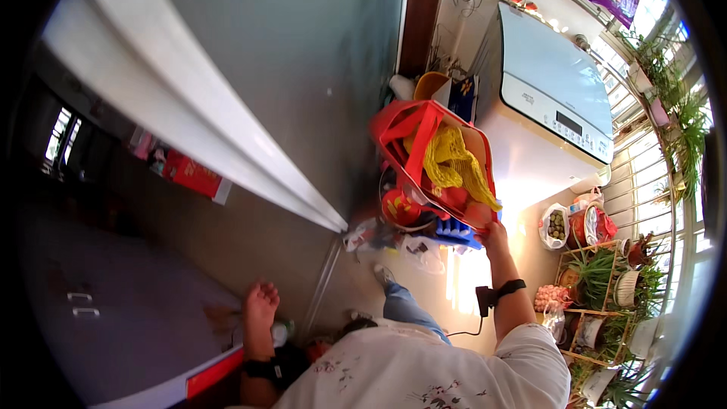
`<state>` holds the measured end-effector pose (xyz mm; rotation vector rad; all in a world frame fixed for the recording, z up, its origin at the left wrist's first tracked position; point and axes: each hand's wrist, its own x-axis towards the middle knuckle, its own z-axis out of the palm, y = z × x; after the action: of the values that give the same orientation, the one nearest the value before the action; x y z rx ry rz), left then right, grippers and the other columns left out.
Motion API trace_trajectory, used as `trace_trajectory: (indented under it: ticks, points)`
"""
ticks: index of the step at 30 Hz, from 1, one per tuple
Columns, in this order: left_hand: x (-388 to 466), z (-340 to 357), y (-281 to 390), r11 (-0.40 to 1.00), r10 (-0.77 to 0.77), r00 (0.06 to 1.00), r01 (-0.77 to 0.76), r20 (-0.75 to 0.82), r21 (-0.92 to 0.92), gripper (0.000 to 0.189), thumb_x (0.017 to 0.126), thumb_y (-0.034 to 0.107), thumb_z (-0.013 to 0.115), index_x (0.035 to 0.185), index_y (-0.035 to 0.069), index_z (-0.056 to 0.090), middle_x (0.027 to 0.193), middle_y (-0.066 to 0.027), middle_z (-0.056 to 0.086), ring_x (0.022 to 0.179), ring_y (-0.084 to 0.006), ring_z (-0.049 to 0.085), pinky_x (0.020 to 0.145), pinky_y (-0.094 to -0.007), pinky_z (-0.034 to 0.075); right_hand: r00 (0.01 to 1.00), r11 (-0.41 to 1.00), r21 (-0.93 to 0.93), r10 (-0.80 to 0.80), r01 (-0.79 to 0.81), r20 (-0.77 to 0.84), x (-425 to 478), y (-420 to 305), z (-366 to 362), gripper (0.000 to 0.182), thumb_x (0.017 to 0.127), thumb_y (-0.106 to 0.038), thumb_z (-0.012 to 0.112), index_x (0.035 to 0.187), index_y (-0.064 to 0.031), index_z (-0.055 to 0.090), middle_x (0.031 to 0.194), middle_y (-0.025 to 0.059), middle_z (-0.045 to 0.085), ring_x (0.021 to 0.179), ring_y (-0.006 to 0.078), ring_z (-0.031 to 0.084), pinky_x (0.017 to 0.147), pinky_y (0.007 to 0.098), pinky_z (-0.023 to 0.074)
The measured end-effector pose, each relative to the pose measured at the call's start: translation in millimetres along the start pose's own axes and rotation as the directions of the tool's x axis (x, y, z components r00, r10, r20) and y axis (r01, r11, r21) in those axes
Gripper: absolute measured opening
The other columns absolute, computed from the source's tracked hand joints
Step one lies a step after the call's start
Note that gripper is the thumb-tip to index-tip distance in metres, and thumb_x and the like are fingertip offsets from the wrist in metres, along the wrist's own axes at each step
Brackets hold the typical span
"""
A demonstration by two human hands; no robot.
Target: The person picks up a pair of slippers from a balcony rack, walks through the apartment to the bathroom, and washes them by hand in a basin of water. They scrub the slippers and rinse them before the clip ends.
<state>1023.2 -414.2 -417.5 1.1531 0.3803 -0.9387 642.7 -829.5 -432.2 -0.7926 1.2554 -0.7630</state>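
Note:
My right hand [493, 234] grips the lower right rim of a red bag [419, 145] with wide red straps. The bag's mouth is open towards me, and a crumpled yellow mesh cloth [448, 162] lies in it and hangs over the rim. My fingers are partly hidden at the bag's edge. My left hand [261, 302] is well to the left, its fingers curled with nothing seen in them, above a dark cabinet top [130, 307]. Under the bag are a round red container [400, 207] and a blue plastic rack [459, 232].
A top-loading washing machine [554, 91] stands right of the bag. A white sliding door frame [227, 125] crosses at left, its floor track [324, 284] below. Plastic bags [423, 253] lie on the floor. A plant shelf [593, 311] and a bag of green fruit [555, 226] line the right.

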Motion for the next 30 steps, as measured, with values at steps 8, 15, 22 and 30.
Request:
trace_trajectory:
  ticks: [8,15,22,30]
  points:
    - [-33.7,52.4,0.4,0.911,0.05,0.953,-0.167,0.3,0.377,0.041,0.08,0.024,0.049,0.117,0.012,0.038,0.11,-0.0076,0.048,0.094,-0.0178,0.048,0.07,-0.0312,0.042,0.962,0.829,-0.531,0.259,-0.175,0.088,-89.3,-1.4,-37.4,0.029,0.073,-0.008,0.039,0.098,0.0024,0.048,0.074,0.0098,0.057,0.059,0.018,0.06,0.045,0.0256,0.0475]
    - [-40.8,57.1,5.4,0.507,0.248,0.815,-0.57,0.523,0.647,0.059,0.074,0.02,0.059,0.124,0.006,0.031,0.127,-0.0122,0.034,0.115,-0.0231,0.033,0.088,-0.0338,0.035,0.897,0.597,-0.801,0.331,0.041,0.292,-114.2,1.1,40.2,0.028,0.074,-0.009,0.041,0.096,-0.001,0.057,0.071,0.0066,0.058,0.056,0.0152,0.058,0.047,0.0228,0.0458]
    - [-70.0,7.0,22.0,0.347,0.194,0.788,-0.612,0.584,0.711,0.028,0.078,0.015,0.052,0.103,0.002,0.052,0.091,-0.0158,0.058,0.088,-0.0246,0.056,0.074,-0.0308,0.042,0.695,0.523,-0.759,0.375,0.387,0.613,-117.9,3.8,145.8,0.028,0.074,-0.01,0.042,0.096,-0.0029,0.058,0.071,0.0065,0.059,0.058,0.0174,0.055,0.049,0.026,0.0455]
    - [-105.1,-38.9,19.6,0.087,0.667,0.678,-0.485,0.31,0.87,0.019,0.081,0.018,0.045,0.093,0.007,0.055,0.073,-0.0184,0.055,0.07,-0.0357,0.053,0.057,-0.0383,0.042,-0.121,-0.231,0.028,-0.399,0.973,0.909,-229.9,7.5,258.8,0.02,0.061,-0.015,0.061,0.079,-0.0074,0.058,0.075,0.0075,0.057,0.069,0.025,0.055,0.059,0.0346,0.0455]
